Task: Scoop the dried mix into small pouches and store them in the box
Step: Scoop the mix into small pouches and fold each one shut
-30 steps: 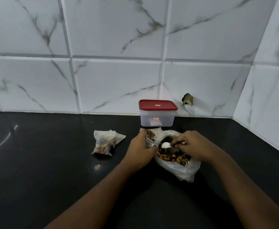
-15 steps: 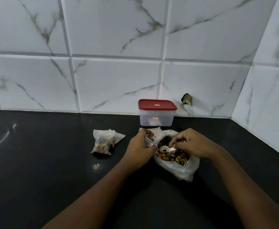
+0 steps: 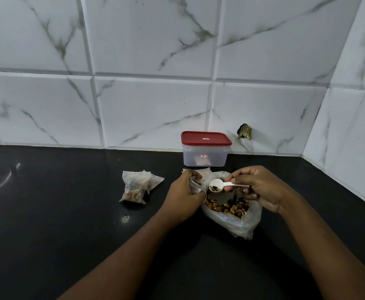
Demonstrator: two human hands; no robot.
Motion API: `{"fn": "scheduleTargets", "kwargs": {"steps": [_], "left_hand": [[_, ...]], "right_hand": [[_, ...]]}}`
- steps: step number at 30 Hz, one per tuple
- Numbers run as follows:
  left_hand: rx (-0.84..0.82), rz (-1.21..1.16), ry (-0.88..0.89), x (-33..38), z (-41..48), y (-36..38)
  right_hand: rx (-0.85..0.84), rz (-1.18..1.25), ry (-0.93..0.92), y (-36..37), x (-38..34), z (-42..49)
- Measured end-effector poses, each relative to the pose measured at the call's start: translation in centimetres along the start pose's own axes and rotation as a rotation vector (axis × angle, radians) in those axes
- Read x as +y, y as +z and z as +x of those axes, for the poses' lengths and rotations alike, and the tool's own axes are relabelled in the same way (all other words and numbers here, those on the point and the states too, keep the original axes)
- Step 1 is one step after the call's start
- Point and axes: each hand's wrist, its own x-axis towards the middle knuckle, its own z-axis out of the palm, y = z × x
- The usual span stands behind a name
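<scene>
**Loaded spoon raised to pouch mouth; box closed**

The right hand (image 3: pixel 261 187) pinches the handle of one white plastic spoon (image 3: pixel 216 187) between thumb and forefinger, the other fingers curled beneath. The spoon bowl carries a few dark pieces and sits just beside the mouth of a small clear pouch (image 3: pixel 195 186). The left hand (image 3: pixel 183 198) grips that pouch with fingers curled round it, mouth upward.

Half a second ago the spoon bowl was down among the mix. It is now lifted clear and brought to the pouch. The left hand has kept its place.

Below the spoon lies one open plastic bag (image 3: pixel 237 221) holding the dried mix (image 3: pixel 227 207), nuts and dark pieces. Behind the left hand, corners of flat empty pouches (image 3: pixel 199 171) show; their number cannot be told.

One translucent box (image 3: pixel 205 156) stands against the wall behind the hands, its red lid (image 3: pixel 205 138) on. A small red label on the front and a mark on the lid are too small to read.

To the left, well apart, filled pouches (image 3: pixel 137 187) lie overlapped on the black counter (image 3: pixel 47 213). I can make out two. One crumb (image 3: pixel 125 218) lies near them.
</scene>
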Motion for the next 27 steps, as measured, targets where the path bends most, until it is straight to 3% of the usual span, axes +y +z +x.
{"fn": "scheduleTargets", "kwargs": {"steps": [7,9,12,16,20,23,27], "left_hand": [[-0.011,-0.015,0.016,0.1,-0.2,0.0],[-0.018,-0.028,0.028,0.0,-0.2,0.1],[-0.009,-0.030,0.035,-0.2,-0.2,0.2],[0.009,-0.046,0.046,-0.1,-0.1,0.1],[-0.006,-0.040,0.033,-0.1,-0.1,0.2],[0.001,-0.041,0.040,-0.1,-0.2,0.2],[-0.014,-0.042,0.017,-0.1,-0.1,0.3]], "right_hand": [[-0.024,0.116,-0.159,1.5,-0.4,-0.3],[-0.034,0.015,-0.216,2.2,-0.3,-0.4],[-0.091,-0.338,-0.303,3.3,-0.2,-0.8],[-0.076,-0.294,-0.345,3.6,-0.6,-1.0],[-0.101,-0.429,-0.372,3.3,-0.9,-1.2],[-0.015,-0.291,-0.407,2.9,-1.1,-1.3],[-0.118,-0.525,-0.368,3.0,-0.9,-1.2]]}}
